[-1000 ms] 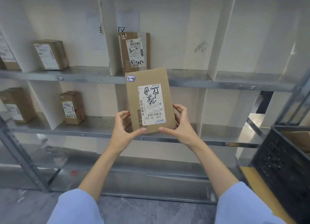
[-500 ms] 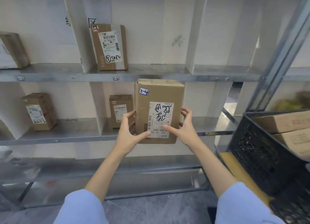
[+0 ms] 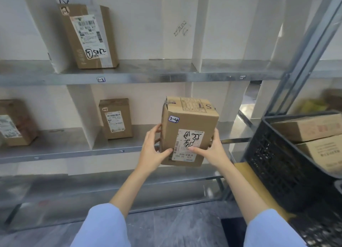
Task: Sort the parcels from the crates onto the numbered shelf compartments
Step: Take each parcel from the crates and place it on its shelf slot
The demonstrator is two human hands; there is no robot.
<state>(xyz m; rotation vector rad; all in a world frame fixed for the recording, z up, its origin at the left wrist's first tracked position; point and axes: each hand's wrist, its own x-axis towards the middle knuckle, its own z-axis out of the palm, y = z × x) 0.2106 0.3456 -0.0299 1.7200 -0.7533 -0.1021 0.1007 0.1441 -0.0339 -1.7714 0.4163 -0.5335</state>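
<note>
I hold an upright brown parcel (image 3: 188, 124) with a small "2-4" sticker and a white shipping label. My left hand (image 3: 154, 150) grips its lower left side, thumb on the front. My right hand (image 3: 211, 150) grips the lower right side, thumb across the label. The parcel hangs just in front of the middle shelf (image 3: 74, 150), in the same compartment as a smaller parcel (image 3: 116, 118) that stands further left. The upper shelf (image 3: 148, 76) carries a "1-3" tag (image 3: 101, 79).
A taller parcel (image 3: 88, 35) stands on the upper shelf. Another parcel (image 3: 14, 122) stands at the far left of the middle shelf. A black crate (image 3: 288, 165) with cardboard boxes (image 3: 307, 126) sits at the right on a yellow surface. A metal upright (image 3: 305, 48) rises beside it.
The view has shifted right and closer to the shelf. The parcel has come down from the upper shelf's level to the middle shelf's level, and its top face now shows. Both hands keep their hold.
</note>
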